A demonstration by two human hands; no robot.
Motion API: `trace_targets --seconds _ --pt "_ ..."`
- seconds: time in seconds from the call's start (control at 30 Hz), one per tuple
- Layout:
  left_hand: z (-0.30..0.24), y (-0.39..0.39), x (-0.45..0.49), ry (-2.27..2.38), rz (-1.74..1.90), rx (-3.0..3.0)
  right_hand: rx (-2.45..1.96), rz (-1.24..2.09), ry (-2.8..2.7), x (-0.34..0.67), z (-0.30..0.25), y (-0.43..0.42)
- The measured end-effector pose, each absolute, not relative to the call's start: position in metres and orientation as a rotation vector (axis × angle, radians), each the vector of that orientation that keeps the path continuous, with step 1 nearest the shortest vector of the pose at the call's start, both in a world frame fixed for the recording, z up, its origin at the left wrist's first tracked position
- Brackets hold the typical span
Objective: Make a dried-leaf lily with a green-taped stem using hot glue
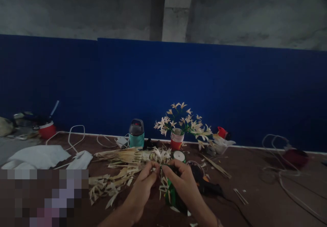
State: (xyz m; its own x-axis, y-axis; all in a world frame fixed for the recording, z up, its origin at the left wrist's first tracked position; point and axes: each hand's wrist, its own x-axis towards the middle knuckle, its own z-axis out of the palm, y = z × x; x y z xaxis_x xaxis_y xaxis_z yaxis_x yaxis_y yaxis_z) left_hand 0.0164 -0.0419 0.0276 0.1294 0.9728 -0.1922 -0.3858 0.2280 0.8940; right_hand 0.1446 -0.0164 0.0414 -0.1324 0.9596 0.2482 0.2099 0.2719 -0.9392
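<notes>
Both of my hands meet near the middle of the table with fingertips almost touching. My left hand point(144, 186) is closed in a pinch at the base of a pale dried-husk flower point(160, 156). My right hand point(182, 179) pinches a dark green strip point(172, 167) beside it. The exact join between the fingers is too small and dim to make out. Under the right hand lies more green material point(173, 198), partly covered. Cut pale husk pieces point(125, 155) spread out left of my hands. A white-faced round roll with a green edge point(179, 156) stands just beyond the right hand.
Finished-looking pale flowers point(190, 123) stand in stacked red-and-white paper cups point(177, 141). A black glue gun point(211, 187) with its cord lies right of my hands. A teal container point(136, 136), white cloth point(38, 155) and loose cables point(283, 179) lie around. A blue panel point(127, 84) borders the back.
</notes>
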Motion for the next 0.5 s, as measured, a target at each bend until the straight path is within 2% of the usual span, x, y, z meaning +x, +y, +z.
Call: trace_targets --seconds 0.5 --pt "0.029 -0.045 0.019 0.898 1.21 0.858 -1.1 1.166 -1.373 0.142 0.036 -0.014"
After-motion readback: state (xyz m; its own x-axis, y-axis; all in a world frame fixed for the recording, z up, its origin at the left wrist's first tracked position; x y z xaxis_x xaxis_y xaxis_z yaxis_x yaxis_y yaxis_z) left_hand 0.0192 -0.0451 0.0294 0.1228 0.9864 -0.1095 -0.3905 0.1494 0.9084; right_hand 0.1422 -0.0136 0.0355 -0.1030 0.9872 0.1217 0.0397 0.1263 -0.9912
